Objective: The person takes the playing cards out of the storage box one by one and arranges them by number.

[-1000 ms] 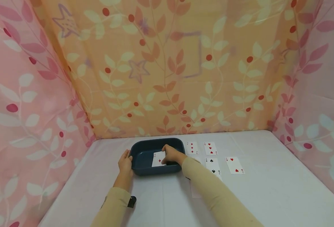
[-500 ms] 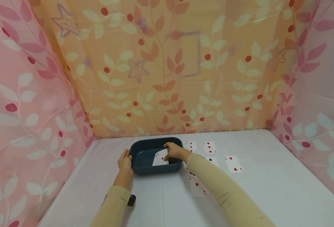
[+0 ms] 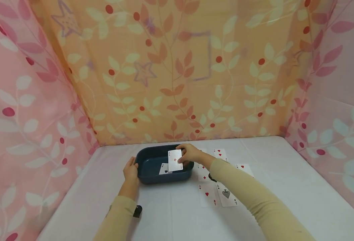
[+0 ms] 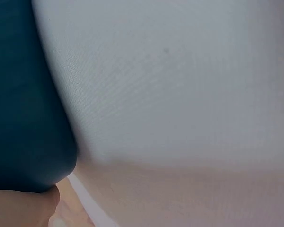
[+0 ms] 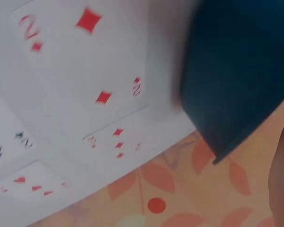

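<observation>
My left hand [image 3: 130, 170] holds the left end of a dark blue rectangular tray [image 3: 165, 179], thumb at the rim. At the tray's near right part, my right hand [image 3: 190, 154] pinches an ace of diamonds [image 3: 174, 157], raised and tilted toward me. Behind it, a card with a black club [image 3: 164, 169] lies in the tray, partly covered. In the left wrist view a digit [image 4: 21, 208] touches the tray's corner [image 4: 33, 118]. The right wrist view shows the tray wall [image 5: 236, 71] but not the held card.
Right of the tray lie an ace of hearts [image 3: 206, 194], an ace of spades [image 3: 226, 193], a two of diamonds [image 3: 203, 173], a three of hearts [image 3: 219, 153] and a two of hearts [image 3: 244, 169]. The right sleeve [image 3: 249, 190] covers part of them. Patterned cloth [image 3: 171, 83] hangs behind.
My right hand has lifted the ace of diamonds from the tray's floor, uncovering the club card beneath. The right forearm has shifted right, exposing both aces on the table. The left hand keeps its place.
</observation>
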{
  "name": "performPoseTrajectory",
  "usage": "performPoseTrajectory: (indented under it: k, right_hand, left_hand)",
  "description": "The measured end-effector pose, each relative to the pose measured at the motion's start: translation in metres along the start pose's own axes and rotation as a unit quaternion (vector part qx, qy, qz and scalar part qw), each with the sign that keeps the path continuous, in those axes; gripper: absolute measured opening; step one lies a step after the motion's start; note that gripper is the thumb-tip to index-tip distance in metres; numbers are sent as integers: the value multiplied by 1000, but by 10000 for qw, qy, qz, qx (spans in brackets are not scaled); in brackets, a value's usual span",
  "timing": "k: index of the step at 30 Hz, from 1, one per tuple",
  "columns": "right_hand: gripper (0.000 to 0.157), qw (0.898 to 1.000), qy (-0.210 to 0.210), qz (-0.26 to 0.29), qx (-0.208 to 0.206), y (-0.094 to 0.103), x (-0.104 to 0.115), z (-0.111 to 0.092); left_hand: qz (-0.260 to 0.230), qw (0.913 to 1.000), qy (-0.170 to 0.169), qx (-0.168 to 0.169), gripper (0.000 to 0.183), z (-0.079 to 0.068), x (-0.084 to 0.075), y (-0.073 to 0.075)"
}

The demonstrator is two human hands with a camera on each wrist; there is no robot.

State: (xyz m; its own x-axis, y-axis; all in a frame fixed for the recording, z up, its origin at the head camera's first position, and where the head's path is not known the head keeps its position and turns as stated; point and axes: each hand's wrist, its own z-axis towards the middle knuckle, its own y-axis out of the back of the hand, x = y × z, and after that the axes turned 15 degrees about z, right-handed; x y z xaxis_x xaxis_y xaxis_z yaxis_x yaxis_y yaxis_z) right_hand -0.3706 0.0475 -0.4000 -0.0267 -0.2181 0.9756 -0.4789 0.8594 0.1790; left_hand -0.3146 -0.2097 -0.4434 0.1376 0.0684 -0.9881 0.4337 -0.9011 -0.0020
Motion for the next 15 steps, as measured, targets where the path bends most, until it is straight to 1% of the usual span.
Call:
performPoseTrajectory:
  k: [4,7,11,15]
  right_hand:
    - [69,9998,89,139,-61,14,6,-10]
    - [70,9998,74,98,-139,23,10,-19]
    - [68,9997,179,-111,-98,35,11,-30]
    - [64,9992,296,-280,-63,46,7,-40]
  left_hand:
    - [36,10000,20,-7,54,1,-2,1]
    - [61,10000,52,30,54,0,-3,2]
    - [62,9999,63,52,54,-1,-5,1]
    - [17,10000,79,58,54,-3,-6,1]
